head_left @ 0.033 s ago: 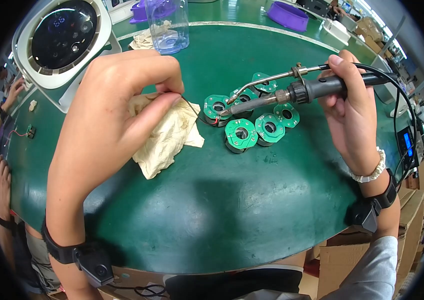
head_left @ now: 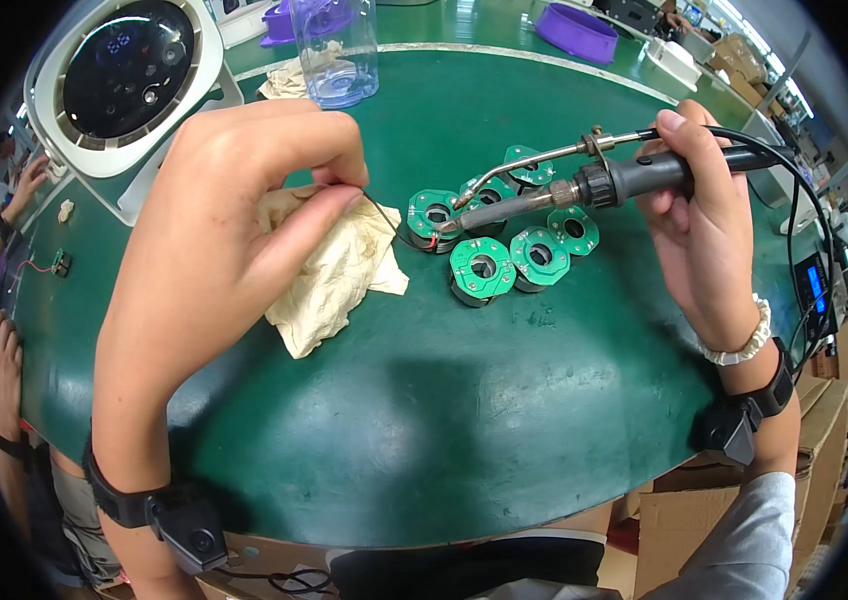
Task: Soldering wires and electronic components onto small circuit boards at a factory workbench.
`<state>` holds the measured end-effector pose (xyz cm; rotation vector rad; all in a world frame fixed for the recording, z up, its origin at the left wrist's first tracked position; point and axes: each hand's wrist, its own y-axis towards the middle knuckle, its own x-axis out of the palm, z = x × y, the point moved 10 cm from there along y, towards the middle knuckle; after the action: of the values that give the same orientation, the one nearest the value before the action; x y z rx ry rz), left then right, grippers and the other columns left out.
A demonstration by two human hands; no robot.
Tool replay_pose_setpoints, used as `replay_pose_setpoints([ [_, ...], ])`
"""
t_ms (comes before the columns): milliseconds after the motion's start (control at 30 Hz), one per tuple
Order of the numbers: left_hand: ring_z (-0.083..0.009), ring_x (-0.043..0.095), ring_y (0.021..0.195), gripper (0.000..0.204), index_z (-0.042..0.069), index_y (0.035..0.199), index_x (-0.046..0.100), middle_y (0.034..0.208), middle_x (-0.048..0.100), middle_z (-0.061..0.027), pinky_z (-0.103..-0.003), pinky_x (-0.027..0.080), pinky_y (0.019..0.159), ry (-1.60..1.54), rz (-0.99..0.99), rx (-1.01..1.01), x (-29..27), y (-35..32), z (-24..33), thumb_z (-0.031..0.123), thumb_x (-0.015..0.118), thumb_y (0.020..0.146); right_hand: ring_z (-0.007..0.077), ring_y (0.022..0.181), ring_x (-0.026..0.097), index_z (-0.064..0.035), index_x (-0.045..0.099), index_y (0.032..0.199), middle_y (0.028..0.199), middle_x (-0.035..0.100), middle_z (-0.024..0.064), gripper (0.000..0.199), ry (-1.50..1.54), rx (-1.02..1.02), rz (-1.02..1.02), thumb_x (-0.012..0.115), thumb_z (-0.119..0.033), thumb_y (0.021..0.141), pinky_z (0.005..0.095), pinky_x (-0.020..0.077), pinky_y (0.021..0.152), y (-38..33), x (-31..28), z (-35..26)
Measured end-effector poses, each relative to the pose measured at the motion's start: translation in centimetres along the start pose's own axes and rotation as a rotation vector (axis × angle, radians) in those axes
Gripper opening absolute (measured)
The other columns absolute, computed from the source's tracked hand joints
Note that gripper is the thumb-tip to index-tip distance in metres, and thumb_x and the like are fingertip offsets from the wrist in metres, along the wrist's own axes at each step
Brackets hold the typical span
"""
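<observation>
My left hand (head_left: 234, 220) pinches a thin dark wire (head_left: 382, 212) between thumb and forefinger. The wire runs to the left board of a cluster, a green ring-shaped circuit board (head_left: 428, 203), where a bit of red wire also shows. My right hand (head_left: 699, 200) is closed round the black handle of a soldering iron (head_left: 634, 178) with a bent metal tube clamped along it. The iron's tip lies at the lower edge of that left board. Several similar boards stand close by, among them a front one (head_left: 469, 262). Beneath my left hand lies a crumpled cream cloth (head_left: 329, 275).
A white-rimmed device with a black round face (head_left: 129, 70) stands at the back left, beside a clear plastic container (head_left: 342, 75). Farther back sits a purple ring-shaped part (head_left: 576, 32). A small display box (head_left: 816, 292) is at the right. Another person's hands (head_left: 6, 350) are at the far left.
</observation>
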<state>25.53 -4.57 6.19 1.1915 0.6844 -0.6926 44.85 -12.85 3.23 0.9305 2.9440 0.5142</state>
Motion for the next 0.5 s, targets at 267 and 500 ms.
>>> replay_pose_setpoints([
  [267, -0.0121, 0.041, 0.053, 0.008, -0.002, 0.072, 0.053, 0.067, 0.054, -0.0055, -0.023, 0.028, 0.045, 0.001, -0.002, -0.001, -0.04, -0.06, -0.14, -0.003, 0.058, 0.065, 0.0028, 0.044, 0.041, -0.0098, 0.045, 0.064, 0.057, 0.043, -0.003, 0.022, -0.005, -0.003, -0.011, 0.058, -0.019, 0.079, 0.0156, 0.0282, 0.041, -0.1, 0.32, 0.11],
  [500, -0.0123, 0.039, 0.052, 0.009, -0.002, 0.072, 0.053, 0.066, 0.054, -0.0054, -0.024, 0.027, 0.046, 0.014, -0.006, -0.002, -0.2, -0.18, -0.25, -0.003, 0.058, 0.065, 0.0026, 0.045, 0.041, -0.0101, 0.045, 0.064, 0.056, 0.043, -0.0035, 0.022, -0.005, 0.0, -0.001, 0.058, -0.019, 0.079, 0.0155, 0.0277, 0.041, -0.06, 0.39, 0.37],
])
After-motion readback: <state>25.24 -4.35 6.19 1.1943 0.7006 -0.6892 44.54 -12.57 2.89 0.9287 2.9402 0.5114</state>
